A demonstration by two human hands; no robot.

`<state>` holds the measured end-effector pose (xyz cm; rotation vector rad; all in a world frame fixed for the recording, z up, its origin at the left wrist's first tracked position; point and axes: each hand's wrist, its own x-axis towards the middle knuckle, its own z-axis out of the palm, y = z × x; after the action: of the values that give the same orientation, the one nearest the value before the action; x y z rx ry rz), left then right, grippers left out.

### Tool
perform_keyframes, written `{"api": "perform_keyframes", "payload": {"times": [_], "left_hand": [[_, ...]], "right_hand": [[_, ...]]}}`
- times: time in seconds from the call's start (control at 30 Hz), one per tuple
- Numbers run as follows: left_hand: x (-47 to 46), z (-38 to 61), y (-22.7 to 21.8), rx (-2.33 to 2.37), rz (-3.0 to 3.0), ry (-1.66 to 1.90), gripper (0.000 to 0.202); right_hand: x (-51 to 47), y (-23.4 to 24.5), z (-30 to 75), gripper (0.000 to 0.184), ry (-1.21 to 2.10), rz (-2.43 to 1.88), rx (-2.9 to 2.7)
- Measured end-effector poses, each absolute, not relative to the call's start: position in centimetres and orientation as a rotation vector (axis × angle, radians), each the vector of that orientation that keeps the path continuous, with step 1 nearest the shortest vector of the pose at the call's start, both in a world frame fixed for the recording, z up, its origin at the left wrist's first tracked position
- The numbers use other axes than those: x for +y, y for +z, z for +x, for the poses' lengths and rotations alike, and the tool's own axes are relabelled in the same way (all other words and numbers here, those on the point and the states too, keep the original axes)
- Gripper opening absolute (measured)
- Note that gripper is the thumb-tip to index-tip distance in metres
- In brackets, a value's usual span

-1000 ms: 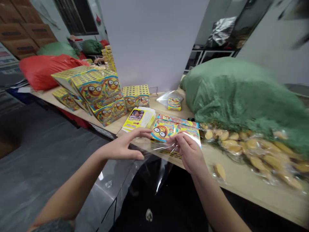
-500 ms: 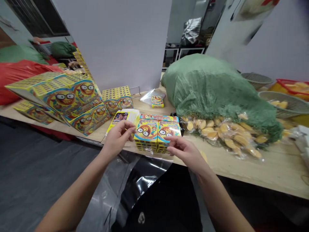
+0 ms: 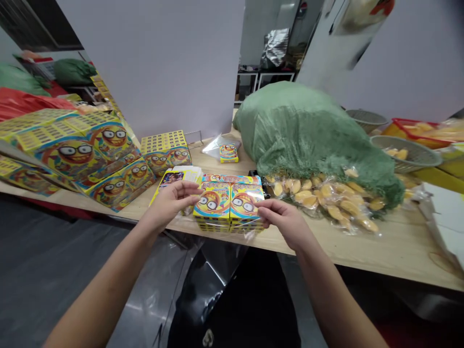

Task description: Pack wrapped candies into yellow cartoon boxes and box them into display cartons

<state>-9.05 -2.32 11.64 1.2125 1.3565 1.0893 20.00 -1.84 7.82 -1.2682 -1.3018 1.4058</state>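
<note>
A block of yellow boxes printed with a cartoon face in glasses (image 3: 229, 203) sits on the wooden table (image 3: 362, 246), wrapped in clear plastic film (image 3: 250, 235) with a loose edge at the front. My left hand (image 3: 170, 203) is at the block's left side, fingertips at its edge, with nothing visibly held. My right hand (image 3: 284, 220) is at the right front, fingers against the film. A pile of flat printed yellow cards (image 3: 176, 179) lies just behind my left hand.
Large stacks of the same boxes (image 3: 76, 150) stand at the left. A green sack (image 3: 308, 130) and bagged yellow pieces (image 3: 326, 200) lie to the right, with a woven basket (image 3: 406, 153) and white cartons (image 3: 444, 217) beyond. Dark plastic sheeting (image 3: 203, 290) hangs below the table edge.
The film-wrapped block went from tilted between my hands to lying flat on the table. My hands have moved apart to its sides, and the view has turned right.
</note>
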Motion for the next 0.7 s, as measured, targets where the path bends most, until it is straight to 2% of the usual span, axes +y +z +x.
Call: {"api": "perform_keyframes", "payload": {"times": [0.13, 0.27, 0.4, 0.6, 0.7], "left_hand": [[0.1, -8.4, 11.1, 1.32, 1.141, 1.14, 0.041], [3.5, -7.6, 10.8, 1.247, 1.118, 1.083, 0.037], [5.3, -6.8, 12.3, 1.339, 1.268, 1.173, 0.024], [-0.6, -9.1, 17.5, 1.346, 1.562, 1.317, 0.021], [-6.0, -11.3, 19.0, 1.486, 1.571, 1.363, 0.025]], "right_hand": [[0.5, 8.2, 21.2, 0.032, 1.264, -1.269, -1.274], [3.9, 7.9, 21.9, 0.035, 1.3, -1.205, -1.151], [6.7, 8.0, 21.7, 0.035, 1.222, -1.165, -1.173], [5.8, 10.9, 19.0, 0.037, 0.995, -0.921, -1.341], [2.8, 11.5, 16.4, 0.026, 1.043, -0.82, -1.443]]}}
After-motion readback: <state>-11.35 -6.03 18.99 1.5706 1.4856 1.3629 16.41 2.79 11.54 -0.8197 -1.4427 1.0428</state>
